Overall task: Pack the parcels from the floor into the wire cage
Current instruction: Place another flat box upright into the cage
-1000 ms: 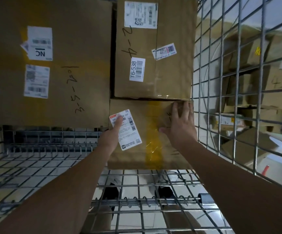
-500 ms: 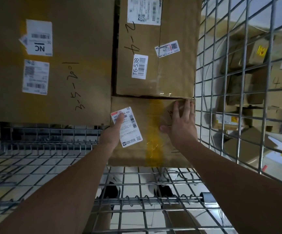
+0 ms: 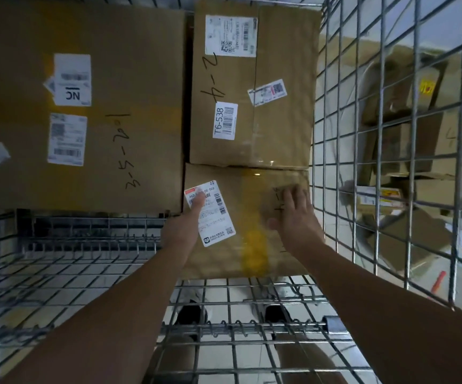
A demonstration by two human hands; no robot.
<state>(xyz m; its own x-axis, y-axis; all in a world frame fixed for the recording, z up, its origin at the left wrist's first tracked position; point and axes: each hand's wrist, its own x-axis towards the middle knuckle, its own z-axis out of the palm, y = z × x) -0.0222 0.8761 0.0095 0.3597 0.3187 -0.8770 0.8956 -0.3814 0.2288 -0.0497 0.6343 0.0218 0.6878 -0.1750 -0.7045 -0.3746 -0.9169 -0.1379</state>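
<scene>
Cardboard fills the back of the wire cage (image 3: 335,151): a large box (image 3: 130,106), a taller box (image 3: 276,87), and in front of that the small parcel (image 3: 254,217) on the mesh floor, tight against both. It lies directly ahead of both hands, long axis running away from the person; the left hand (image 3: 184,228) rests flat on its near-left label, the right hand (image 3: 297,220) on its right side by the cage wall, fingers spread loose on both, gripping nothing.

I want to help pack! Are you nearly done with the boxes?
Not yet. Two big boxes, one marked NC and one marked T6-538, already sit in the wire cage. Both hands, left and right, rest on a third box. More parcels wait outside.
</scene>
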